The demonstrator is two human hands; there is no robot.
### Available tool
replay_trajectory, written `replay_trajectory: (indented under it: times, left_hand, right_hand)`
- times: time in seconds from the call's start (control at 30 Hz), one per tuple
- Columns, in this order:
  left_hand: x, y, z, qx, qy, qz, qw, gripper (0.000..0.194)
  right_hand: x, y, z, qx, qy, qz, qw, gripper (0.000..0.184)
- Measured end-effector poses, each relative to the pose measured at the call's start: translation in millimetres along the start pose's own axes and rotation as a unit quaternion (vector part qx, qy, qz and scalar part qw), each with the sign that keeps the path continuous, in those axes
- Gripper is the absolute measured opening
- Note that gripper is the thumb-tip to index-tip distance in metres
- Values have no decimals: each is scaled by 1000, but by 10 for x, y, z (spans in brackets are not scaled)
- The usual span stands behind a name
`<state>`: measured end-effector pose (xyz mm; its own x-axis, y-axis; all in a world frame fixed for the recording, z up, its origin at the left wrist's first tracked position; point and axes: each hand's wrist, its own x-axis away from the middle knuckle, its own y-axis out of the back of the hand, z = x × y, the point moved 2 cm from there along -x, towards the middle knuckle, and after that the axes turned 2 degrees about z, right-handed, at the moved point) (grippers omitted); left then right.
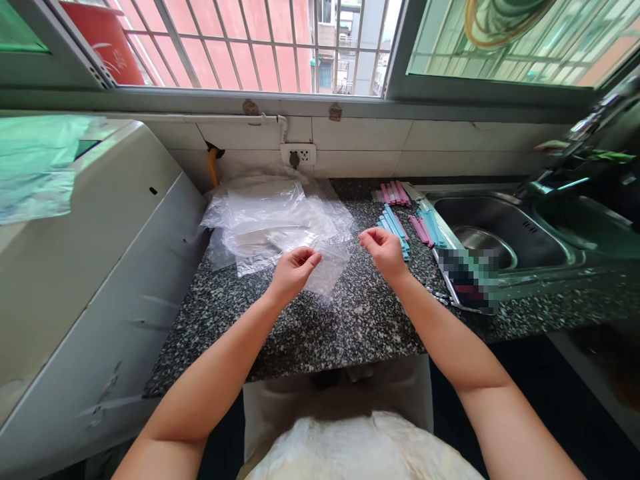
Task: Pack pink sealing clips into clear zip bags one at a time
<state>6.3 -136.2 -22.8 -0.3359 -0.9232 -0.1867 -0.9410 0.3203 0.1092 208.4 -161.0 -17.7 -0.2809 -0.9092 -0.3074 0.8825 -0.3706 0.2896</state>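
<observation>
Over the speckled counter, my left hand [299, 267] is closed in a pinch on a small clear plastic bag [327, 270], which hangs to the right of the fingers. My right hand [384, 250] is held a little way off, thumb and fingertips pressed together; whatever is between them, if anything, is too small to make out. Just behind it lies a stack of light blue plastic strips [394, 225]. A pile of larger clear plastic bags [270, 213] spreads out beyond my left hand.
Pink strips [395, 193] and a mixed pink and blue bunch [429, 228] lie near the steel sink [500, 207]. A blurred-out phone-like object [467, 283] rests at the sink's edge. A white appliance [100, 267] stands left; a wall socket [299, 155] holds a plug.
</observation>
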Motion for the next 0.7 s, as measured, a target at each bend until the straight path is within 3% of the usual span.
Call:
replay_trajectory:
  times: [0.13, 0.27, 0.43, 0.7]
  left_hand:
    - [5, 1, -28, 12, -6, -1, 1000, 23]
    - [18, 16, -80, 22, -19, 4, 1000, 22]
    - [1, 52, -73, 26, -19, -6, 999, 23]
    - [-8, 79, -99, 33, -25, -16, 999, 23]
  right_hand:
    - [-402, 470, -98, 197, -41, -83, 976, 16]
    - [-659, 826, -256, 402, -195, -96, 890, 18]
    - [-728, 892, -459, 414, -249, -78, 872, 13]
    - [-726, 879, -600, 413, -263, -59, 870, 38]
